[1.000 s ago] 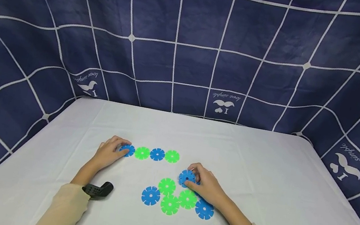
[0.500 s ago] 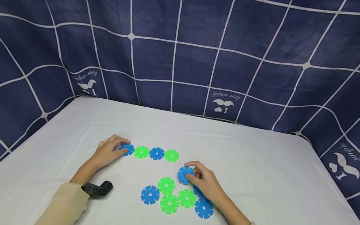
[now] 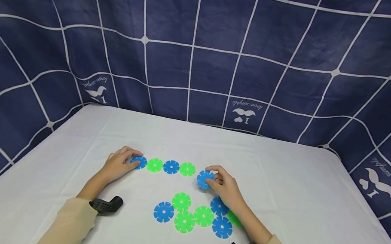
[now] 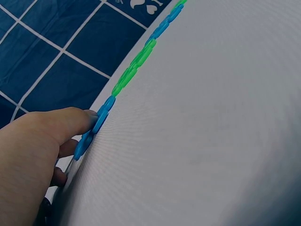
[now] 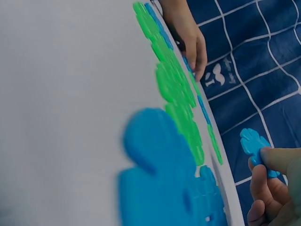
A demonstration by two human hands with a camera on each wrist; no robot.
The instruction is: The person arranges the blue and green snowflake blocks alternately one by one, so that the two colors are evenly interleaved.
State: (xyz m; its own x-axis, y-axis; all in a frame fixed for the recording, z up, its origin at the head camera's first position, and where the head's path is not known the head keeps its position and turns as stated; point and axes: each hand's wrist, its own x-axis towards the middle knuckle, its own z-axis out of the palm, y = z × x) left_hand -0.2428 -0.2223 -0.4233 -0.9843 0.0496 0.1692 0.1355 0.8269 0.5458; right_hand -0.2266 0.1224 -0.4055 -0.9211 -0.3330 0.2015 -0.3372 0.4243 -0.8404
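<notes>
blue and green discs (image 3: 171,167), white tablecloth (image 3: 285,190), navy backdrop (image 3: 215,34) gridded white.

The left hand (image 4: 33,155) lies at the table's (image 4: 202,117) edge, its fingers (image 4: 70,121) resting on a blue disc (image 4: 96,126) that lies flat. From that disc a row runs along the edge: green disc (image 4: 133,66), blue disc (image 4: 162,26), green again at the far end. Blue checked cloth (image 4: 51,52) hangs behind.

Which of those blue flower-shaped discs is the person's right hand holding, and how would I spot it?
Start at the white table and find the row of four discs, alternating blue and green. Just past its right end sits the blue disc, pinched by the right hand. It alone is held there, apart from the loose cluster nearer the person.
</notes>
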